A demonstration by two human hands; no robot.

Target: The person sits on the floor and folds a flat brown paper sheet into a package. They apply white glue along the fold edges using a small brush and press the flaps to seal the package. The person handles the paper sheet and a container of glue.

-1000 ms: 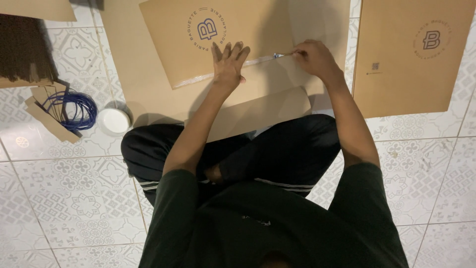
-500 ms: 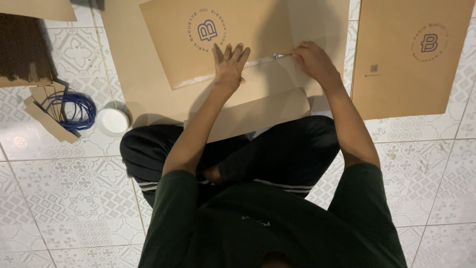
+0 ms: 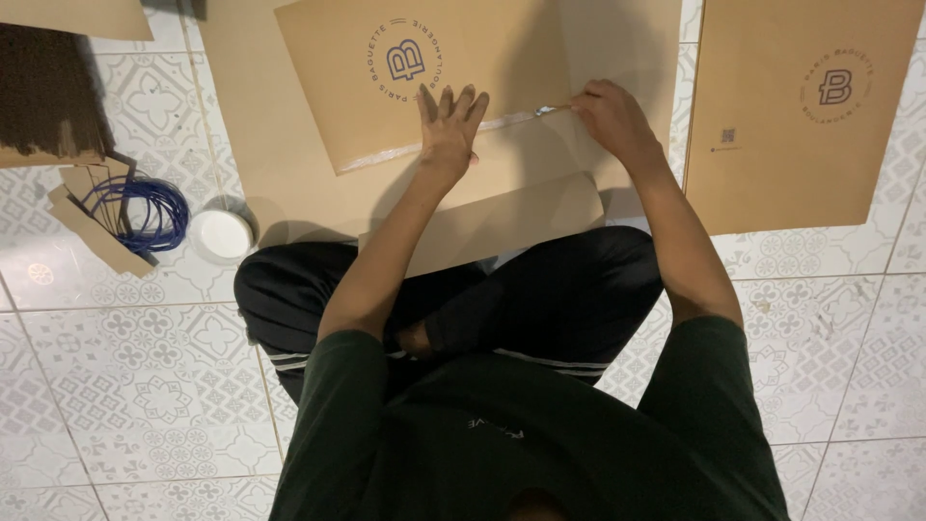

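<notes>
On a patterned tile floor, a brown paper bag lies flat, its long axis left-right. The left hand presses it with fingers spread. The right hand pinches a clear tape strip along the bag's near edge.

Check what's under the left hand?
The left hand lies flat on a brown paper sheet, by its lower edge. Another brown sheet lies beneath; anything under the palm is hidden.

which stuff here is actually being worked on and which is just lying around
In use:
left hand, flat on the brown paper sheet
right hand, pinching a thin strip along that sheet's edge

Lying about:
second paper sheet at right
blue cord coil
white round lid
cardboard scraps
</notes>
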